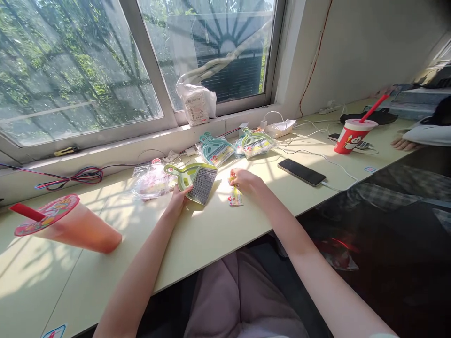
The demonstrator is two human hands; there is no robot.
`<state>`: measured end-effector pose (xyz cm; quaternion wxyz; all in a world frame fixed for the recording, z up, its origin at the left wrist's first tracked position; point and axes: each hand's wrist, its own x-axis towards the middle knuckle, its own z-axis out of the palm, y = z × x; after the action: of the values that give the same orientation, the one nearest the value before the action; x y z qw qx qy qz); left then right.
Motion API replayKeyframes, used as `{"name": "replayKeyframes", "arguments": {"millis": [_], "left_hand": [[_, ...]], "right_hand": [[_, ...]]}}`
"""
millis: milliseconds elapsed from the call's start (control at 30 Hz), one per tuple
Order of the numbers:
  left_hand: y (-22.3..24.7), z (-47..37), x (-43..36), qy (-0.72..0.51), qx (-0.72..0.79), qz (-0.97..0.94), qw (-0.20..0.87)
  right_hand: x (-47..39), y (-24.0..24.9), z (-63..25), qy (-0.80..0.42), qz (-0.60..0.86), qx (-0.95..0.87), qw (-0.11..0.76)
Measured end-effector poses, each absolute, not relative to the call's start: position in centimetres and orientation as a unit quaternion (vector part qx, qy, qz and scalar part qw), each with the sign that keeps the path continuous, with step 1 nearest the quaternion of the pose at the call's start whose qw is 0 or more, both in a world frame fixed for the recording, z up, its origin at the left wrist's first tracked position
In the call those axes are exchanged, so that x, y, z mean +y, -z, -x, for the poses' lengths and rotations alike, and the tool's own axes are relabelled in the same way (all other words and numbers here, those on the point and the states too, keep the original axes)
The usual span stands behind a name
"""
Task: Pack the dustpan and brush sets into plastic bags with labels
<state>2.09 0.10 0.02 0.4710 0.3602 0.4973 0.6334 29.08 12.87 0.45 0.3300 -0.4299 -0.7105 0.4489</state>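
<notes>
The dustpan and brush (201, 184) are held near the frame's centre, handle pointed to the upper left, bristles to the lower right, the long axis slanted between. They are gripped by the left hand (179, 196); a printed card (236, 197) is pinched by the right hand (244, 179), well apart. Orange drink is seen in a tall cup (86, 227) at left; the contents of the red cup (350, 138) at right are hidden.
</notes>
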Motion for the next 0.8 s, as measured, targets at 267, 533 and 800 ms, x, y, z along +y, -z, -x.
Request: {"name": "replayKeyframes", "arguments": {"millis": [267,533,800], "left_hand": [[0.4,-2.5,0.2,-0.623,0.501,-0.385,0.461],[-0.7,-4.7,-0.8,-0.576,0.529,-0.400,0.478],[-0.7,-4.4,-0.4,-0.616,0.518,-0.414,0.425]], "right_hand": [[11.0,-3.3,-27.4,-0.543,0.281,-0.715,0.339],[9.2,-1.3,-23.4,-0.292,0.430,-0.762,0.387],[8.9,-1.8,-23.5,-0.275,0.461,-0.715,0.447]]}}
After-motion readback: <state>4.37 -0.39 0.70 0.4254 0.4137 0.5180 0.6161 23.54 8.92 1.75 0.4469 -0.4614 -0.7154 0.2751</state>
